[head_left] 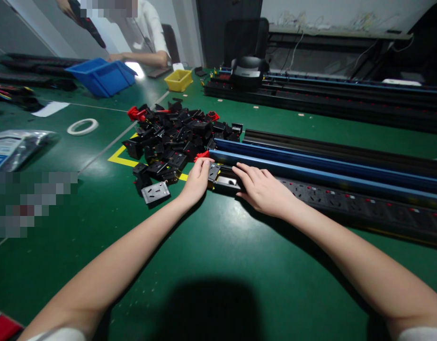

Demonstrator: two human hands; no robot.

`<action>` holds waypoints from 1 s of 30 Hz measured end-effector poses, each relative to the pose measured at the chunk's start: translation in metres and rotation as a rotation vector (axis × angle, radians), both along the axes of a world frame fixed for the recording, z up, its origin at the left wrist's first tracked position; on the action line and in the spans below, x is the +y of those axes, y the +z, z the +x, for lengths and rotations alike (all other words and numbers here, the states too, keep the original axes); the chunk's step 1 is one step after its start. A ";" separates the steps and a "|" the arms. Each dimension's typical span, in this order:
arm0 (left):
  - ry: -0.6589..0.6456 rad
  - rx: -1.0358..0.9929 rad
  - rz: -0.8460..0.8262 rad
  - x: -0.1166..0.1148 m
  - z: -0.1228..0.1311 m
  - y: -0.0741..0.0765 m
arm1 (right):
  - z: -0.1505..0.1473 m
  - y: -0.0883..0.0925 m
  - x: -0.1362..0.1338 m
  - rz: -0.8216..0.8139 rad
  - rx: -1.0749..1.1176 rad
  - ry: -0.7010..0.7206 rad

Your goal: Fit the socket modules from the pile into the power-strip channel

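A long black power strip housing (346, 201) lies across the green table, with several sockets fitted along it. My left hand (197, 180) is closed on a black socket module (214, 171) at the strip's open left end. My right hand (263, 189) lies flat on the housing just right of that end, fingers stretched out and pressing down. A heap of loose black socket modules (172, 137), with a few red switches among them, sits just behind my left hand. One module (155, 192) lies face up apart from the heap.
Blue and black rails (328, 163) lie behind the strip. More long strips (346, 102) run along the back. A blue bin (101, 76), a yellow bin (178, 79), a tape ring (82, 126) and a plastic bag (15, 147) sit left. Another person's arm (143, 58) rests at the far edge.
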State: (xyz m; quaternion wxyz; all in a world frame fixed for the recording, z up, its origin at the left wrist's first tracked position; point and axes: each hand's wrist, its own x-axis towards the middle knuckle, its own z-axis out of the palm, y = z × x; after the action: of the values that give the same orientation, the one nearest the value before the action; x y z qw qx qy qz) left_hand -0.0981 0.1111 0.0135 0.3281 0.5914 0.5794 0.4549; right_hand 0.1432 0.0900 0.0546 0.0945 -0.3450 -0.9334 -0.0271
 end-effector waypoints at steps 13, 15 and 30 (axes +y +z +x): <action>-0.048 0.080 0.007 -0.007 0.012 -0.003 | 0.000 -0.001 0.002 0.014 -0.092 -0.074; -0.050 0.060 0.010 -0.006 0.013 -0.006 | 0.000 -0.001 0.002 0.020 -0.090 -0.074; -0.069 0.024 -0.040 -0.005 0.009 -0.010 | -0.001 0.000 0.002 0.023 -0.129 -0.065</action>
State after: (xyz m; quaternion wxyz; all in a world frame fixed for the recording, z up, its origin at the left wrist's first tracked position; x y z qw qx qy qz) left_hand -0.0893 0.1061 0.0037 0.3483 0.6098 0.5715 0.4245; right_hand 0.1423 0.0923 0.0549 0.0370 -0.3716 -0.9255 -0.0629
